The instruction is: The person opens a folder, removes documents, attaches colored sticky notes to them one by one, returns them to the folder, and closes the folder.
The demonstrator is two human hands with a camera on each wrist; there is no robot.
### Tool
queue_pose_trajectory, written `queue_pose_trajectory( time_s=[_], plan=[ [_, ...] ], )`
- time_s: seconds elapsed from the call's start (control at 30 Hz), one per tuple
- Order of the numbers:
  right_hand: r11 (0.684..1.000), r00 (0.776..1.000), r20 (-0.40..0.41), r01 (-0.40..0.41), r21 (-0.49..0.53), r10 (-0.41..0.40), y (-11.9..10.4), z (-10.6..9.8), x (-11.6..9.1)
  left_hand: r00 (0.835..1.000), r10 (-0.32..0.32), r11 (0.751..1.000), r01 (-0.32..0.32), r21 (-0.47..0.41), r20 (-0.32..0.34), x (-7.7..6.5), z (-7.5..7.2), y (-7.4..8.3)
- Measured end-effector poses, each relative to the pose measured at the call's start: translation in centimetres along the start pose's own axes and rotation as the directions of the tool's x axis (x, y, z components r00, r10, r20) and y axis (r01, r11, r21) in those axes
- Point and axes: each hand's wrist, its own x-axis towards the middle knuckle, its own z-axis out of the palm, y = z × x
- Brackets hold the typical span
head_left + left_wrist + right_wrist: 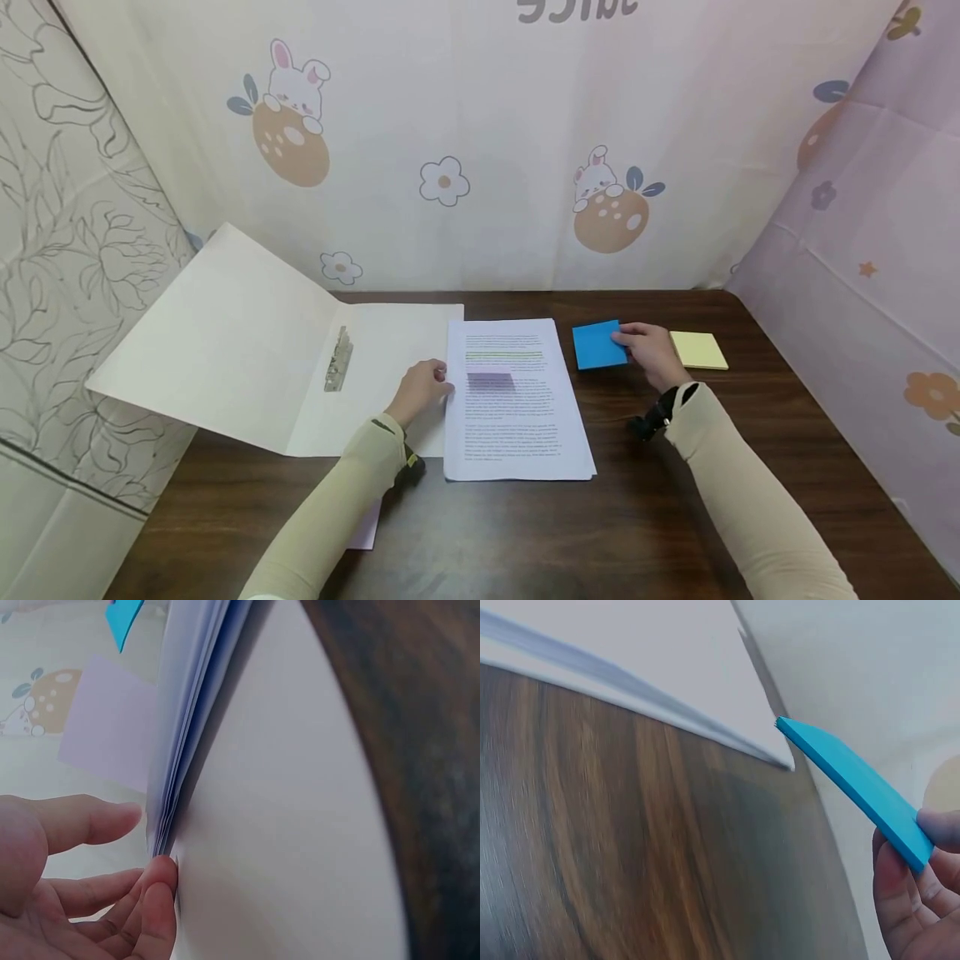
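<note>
Between thumb and fingers, my right hand (651, 353) pinches a blue sticky note pad (597, 344). The right wrist view shows the pad's (855, 787) thick edge, held above the table. My left hand (422, 390) is at the left edge of a stack of printed sheets (517, 442). Its fingertips (159, 900) touch the stack's edge in the left wrist view, with the thumb apart from the paper. A purple sticky note (109, 724) sticks up from the top sheet, below a green highlighted line.
Left of the sheets lies an opened white folder (225, 350) with a metal clip (339, 360); the stack overlaps its right side. A yellow sticky note pad (699, 350) lies right of my right hand. Purple paper (365, 530) shows partly beneath my left forearm. Printed curtains (450, 100) border the brown table (510, 542).
</note>
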Motion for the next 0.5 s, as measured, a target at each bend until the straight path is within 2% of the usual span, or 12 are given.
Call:
queue_pose_trajectory(
  time_s=[0.27,0.5],
  plan=[
    [0.999,1.000,0.006,0.030,0.034,-0.031,-0.8,1.6,-0.6,0.999,0.018,1.000,-0.018,0.004,-0.040,0.0,-0.1,-0.2],
    [0.997,1.000,0.010,0.015,0.070,-0.016,-1.5,3.3,-1.1,0.999,0.010,0.999,-0.011,-0.043,-0.042,0.0,-0.1,0.0]
  ],
)
